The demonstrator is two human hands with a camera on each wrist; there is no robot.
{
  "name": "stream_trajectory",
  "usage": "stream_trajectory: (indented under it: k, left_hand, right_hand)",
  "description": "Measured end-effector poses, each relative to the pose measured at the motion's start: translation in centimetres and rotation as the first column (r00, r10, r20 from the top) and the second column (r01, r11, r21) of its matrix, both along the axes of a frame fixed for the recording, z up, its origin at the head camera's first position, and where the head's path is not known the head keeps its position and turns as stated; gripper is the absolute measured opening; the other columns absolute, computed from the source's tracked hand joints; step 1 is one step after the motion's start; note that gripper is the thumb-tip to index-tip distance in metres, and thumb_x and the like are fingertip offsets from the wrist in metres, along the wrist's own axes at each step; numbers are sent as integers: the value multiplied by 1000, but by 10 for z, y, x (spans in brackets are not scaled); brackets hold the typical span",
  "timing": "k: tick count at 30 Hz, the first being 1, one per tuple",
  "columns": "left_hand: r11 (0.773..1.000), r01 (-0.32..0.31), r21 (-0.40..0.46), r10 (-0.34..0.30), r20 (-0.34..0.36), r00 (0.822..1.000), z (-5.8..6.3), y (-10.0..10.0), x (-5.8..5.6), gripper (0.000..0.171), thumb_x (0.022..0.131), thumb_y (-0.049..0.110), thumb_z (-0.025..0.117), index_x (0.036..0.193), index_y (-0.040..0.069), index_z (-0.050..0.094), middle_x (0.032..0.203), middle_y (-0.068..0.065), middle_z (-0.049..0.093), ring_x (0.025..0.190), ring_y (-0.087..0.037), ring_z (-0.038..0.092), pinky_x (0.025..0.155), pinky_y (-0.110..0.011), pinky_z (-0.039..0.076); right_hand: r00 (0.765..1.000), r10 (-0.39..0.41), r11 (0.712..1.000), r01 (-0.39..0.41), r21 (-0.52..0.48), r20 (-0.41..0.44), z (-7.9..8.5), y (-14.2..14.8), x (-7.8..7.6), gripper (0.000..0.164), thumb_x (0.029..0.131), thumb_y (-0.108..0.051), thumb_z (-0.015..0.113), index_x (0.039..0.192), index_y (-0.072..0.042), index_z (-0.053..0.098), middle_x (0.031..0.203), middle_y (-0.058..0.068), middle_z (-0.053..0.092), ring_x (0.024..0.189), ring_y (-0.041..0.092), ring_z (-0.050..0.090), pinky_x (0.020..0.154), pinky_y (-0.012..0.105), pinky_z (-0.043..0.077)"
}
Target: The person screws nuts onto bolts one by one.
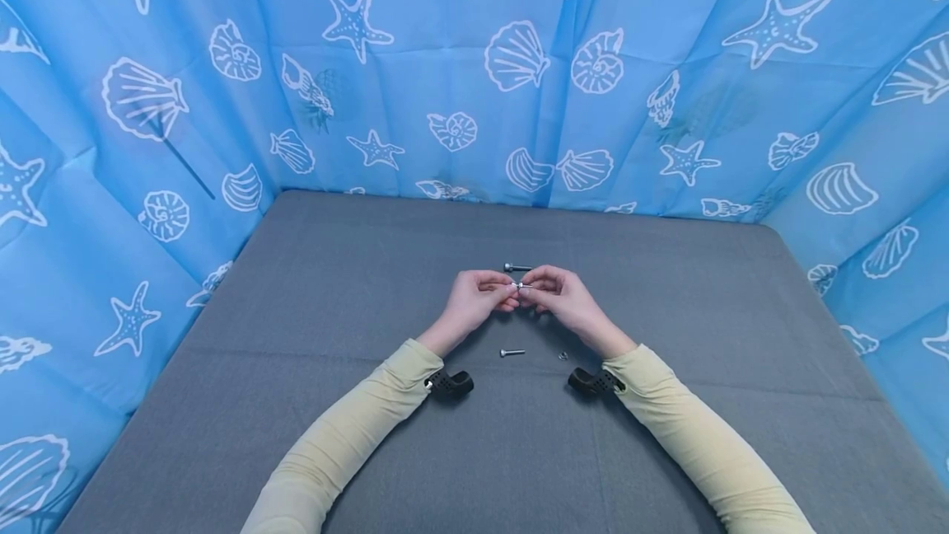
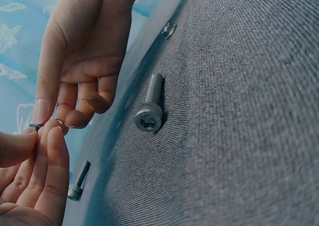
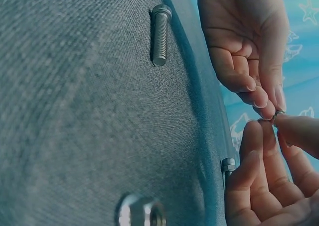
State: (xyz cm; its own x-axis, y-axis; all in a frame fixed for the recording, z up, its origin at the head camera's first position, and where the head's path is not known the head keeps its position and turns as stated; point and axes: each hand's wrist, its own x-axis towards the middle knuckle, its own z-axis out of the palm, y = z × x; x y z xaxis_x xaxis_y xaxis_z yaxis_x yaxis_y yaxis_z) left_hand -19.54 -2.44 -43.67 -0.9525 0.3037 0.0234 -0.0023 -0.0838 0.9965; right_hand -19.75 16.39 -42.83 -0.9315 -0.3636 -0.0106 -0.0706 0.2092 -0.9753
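Note:
Above the grey table, my left hand (image 1: 474, 299) and right hand (image 1: 565, 300) meet fingertip to fingertip. Both pinch a small metal fastener (image 1: 521, 285) between thumb and fingers. In the left wrist view, only a dark bit of this fastener (image 2: 35, 127) shows at the left thumb tip; fingers cover the rest, so its exact kind is unclear. Below the hands lies a socket head bolt (image 1: 511, 353), its hex recess facing the left wrist camera. A nut (image 1: 563, 356) rests to its right, beneath the right wrist. Just beyond the fingertips lies another socket head bolt (image 1: 516, 268).
The grey cloth-covered table (image 1: 334, 435) stretches around the hands, with a shallow crease across it. Blue curtains (image 1: 460, 64) with white shells and starfish stand along its back and sides. Black wrist mounts (image 1: 451, 386) hang under both cream sleeves.

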Motion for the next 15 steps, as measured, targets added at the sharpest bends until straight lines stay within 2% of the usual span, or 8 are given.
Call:
stream_trajectory:
  k: [4,10,15]
  left_hand:
    - [1000,-26,-1,26,2,1000,-7,1,-1,20,90,-4,62,105,-18,61,92,-30,66,73,-25,70,73,-45,59]
    - [998,-55,-9,55,-5,998,-5,1,1,19,90,-4,64,103,-16,63,90,-27,68,68,-18,69,69,-37,60]
    - [998,-58,11,58,-13,998,-5,1,1,17,89,-6,63,102,-17,63,89,-28,68,66,-15,68,67,-34,60]
  right_hand:
    - [1000,-1,1000,1,26,7,-1,-1,-1,23,94,-11,62,107,8,60,91,16,69,80,18,66,64,31,55]
    - [1000,-9,998,8,55,28,-2,-1,-2,25,97,-16,59,107,6,63,93,15,69,84,25,66,64,31,55]
    - [999,-10,999,9,32,33,-2,-2,-1,25,96,-17,60,107,6,62,92,15,69,83,24,66,64,32,56]
